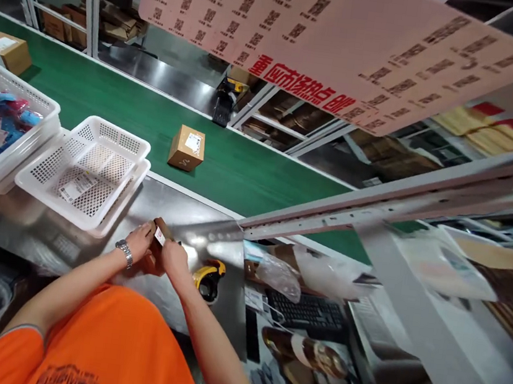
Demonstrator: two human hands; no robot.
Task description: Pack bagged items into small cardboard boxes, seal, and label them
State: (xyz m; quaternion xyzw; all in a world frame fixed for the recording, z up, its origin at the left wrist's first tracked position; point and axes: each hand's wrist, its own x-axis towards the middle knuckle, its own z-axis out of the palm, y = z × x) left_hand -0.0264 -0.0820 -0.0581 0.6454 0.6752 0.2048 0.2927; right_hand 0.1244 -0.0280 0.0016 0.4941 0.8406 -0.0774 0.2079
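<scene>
Between both hands, just over the steel bench (153,195), is a small brown cardboard box (163,228) with a white label on one face. My left hand (139,241), with a metal-band watch on the wrist, grips it from the left. From the right, the closed fingers of my right hand (175,258) hold the same box. Its lower part is partly hidden by the hands. A yellow-and-black handheld device (209,278) lies on the bench to the right of my right hand; its exact kind is unclear.
White plastic baskets (118,197) stand at left, one with a labelled packet inside; another basket (43,119) holds colourful packages. Behind runs a green conveyor belt (131,102) carrying a carton (187,148). A metal post (301,210), keyboard (307,310) and bottle (307,351) are at right; a QR-code board (340,46) hangs overhead.
</scene>
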